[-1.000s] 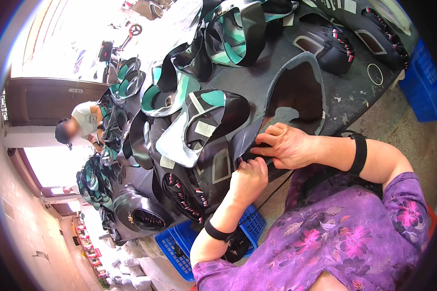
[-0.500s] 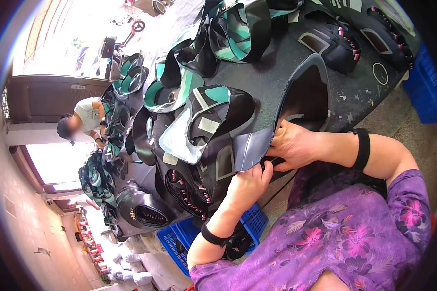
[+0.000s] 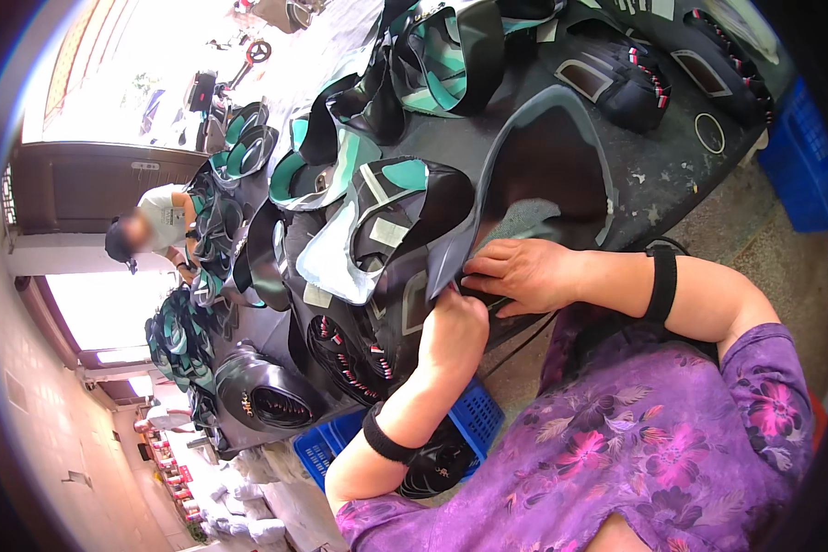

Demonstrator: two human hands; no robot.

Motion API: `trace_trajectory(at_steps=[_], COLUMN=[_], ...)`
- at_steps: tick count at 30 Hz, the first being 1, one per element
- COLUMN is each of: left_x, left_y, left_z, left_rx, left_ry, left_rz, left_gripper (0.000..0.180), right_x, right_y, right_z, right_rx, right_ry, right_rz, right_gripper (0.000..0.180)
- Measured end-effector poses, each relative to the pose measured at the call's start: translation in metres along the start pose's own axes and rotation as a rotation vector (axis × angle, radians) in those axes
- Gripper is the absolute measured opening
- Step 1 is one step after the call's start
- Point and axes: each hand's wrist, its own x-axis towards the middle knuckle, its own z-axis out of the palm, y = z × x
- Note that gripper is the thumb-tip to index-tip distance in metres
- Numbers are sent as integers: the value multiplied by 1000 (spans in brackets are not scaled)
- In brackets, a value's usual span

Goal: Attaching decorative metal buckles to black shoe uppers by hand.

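Observation:
A black shoe upper (image 3: 547, 156) with a grey edge stands curved open at the table's near edge, its dark inner side toward me. At its lower left corner my left hand (image 3: 454, 327) is closed on the edge, with most of its fingertips hidden. My right hand (image 3: 523, 275) lies just to the right, its bent fingers pressed on the upper's lower edge close to the left hand. A grey-green lining patch (image 3: 522, 221) shows inside the upper, above the right hand. Left of it lies another upper (image 3: 442, 198) with teal lining and a white tongue-like piece.
More teal-lined uppers (image 3: 446, 60) are heaped along the dark table (image 3: 653, 179). Stacked black uppers (image 3: 616, 78) and a pale ring (image 3: 709, 133) lie at the right. Blue baskets (image 3: 477, 419) stand below the near edge. A person (image 3: 161, 221) works at the far left.
Both hands have shifted slightly left along the upper's lower edge. The upper has turned and opened wider, showing more of its inside and the lining patch.

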Motion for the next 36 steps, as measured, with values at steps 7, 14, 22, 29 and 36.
trace_trajectory(at_steps=[7, 14, 22, 29, 36], left_x=[-20, -26, -52, -53, -37], left_y=[12, 15, -1, 9, 10], left_z=[39, 41, 21, 29, 37], left_rx=[-381, -296, -375, -292, -327], left_ry=[329, 383, 301, 348, 381], left_rz=[-238, -281, -320, -299, -190], left_gripper=[15, 17, 40, 44, 44], right_x=[1, 14, 33, 5, 14], right_y=[-4, -16, -50, -62, -67], right_z=[-2, -2, -13, -29, -25], right_rx=[6, -529, -727, -720, -852], right_ry=[15, 19, -645, 225, -322], right_rz=[-9, -219, -148, 51, 2], right_gripper=[47, 32, 16, 28, 10])
